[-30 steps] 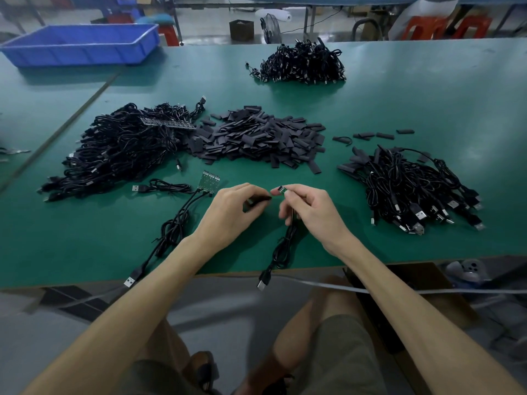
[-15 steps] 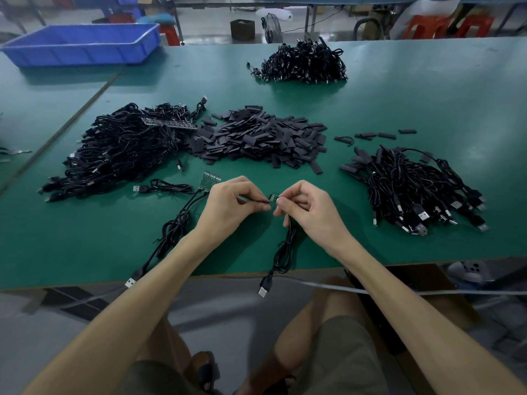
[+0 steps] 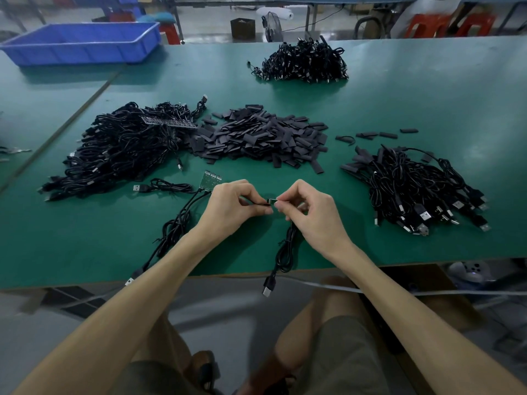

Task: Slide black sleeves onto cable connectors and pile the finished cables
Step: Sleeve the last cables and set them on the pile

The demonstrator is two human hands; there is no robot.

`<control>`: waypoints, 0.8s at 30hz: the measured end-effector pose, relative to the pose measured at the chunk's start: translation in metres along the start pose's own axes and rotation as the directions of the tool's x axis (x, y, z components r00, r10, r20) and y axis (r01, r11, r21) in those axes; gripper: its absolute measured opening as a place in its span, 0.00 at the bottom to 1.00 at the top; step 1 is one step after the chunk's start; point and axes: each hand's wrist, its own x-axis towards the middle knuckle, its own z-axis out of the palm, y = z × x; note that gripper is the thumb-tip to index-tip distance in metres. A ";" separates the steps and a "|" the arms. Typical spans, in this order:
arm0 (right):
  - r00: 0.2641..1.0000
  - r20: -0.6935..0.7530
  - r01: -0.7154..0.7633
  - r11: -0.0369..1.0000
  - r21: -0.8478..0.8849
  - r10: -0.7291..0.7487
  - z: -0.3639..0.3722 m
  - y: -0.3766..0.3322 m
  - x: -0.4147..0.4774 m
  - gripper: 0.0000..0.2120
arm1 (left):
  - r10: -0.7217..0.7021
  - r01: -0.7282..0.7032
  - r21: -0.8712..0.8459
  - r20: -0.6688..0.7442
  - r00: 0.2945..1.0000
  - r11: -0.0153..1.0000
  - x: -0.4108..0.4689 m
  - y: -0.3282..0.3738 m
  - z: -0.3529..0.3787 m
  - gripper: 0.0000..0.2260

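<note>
Dangling over the near edge of the green table (image 3: 427,115), the USB plug (image 3: 268,289) of the cable (image 3: 285,252) in work hangs free, probably so that its slack is out of the way. Just beyond it, the two hands meet over the tabletop. The right hand (image 3: 310,218) pinches the cable's small connector (image 3: 272,201) between thumb and forefinger, other fingers curled, and points its tip leftward. The left hand (image 3: 232,205) pinches a black sleeve (image 3: 255,201) the same way, with its end against the connector, apparently to thread it on. How far it is on, I cannot tell.

At the near left lies a second cable (image 3: 176,226), which ends at a small circuit board (image 3: 210,180).

Farther off, the supplies sit within reach:
- **Left:** bare cables (image 3: 122,149) in a heap.
- **Middle:** loose sleeves (image 3: 256,135).
- **Right:** what looks like the finished pile (image 3: 413,189), handy for a short toss.

Beyond them are another cable heap (image 3: 305,62) and a blue bin (image 3: 82,42).
</note>
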 end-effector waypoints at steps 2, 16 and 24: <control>0.999 -0.022 0.028 0.999 -0.025 -0.028 0.000 -0.001 -0.001 0.05 | -0.012 0.012 -0.020 0.016 1.000 1.000 0.001 0.000 -0.001 0.09; 0.990 -0.024 0.136 0.986 -0.093 -0.139 0.003 0.002 -0.001 0.04 | -0.062 0.069 -0.084 0.081 0.995 0.994 0.003 -0.004 -0.001 0.09; 0.991 -0.043 0.126 0.989 -0.083 -0.130 0.002 -0.001 -0.002 0.03 | -0.063 0.070 -0.087 0.089 0.994 0.994 0.004 -0.005 -0.001 0.08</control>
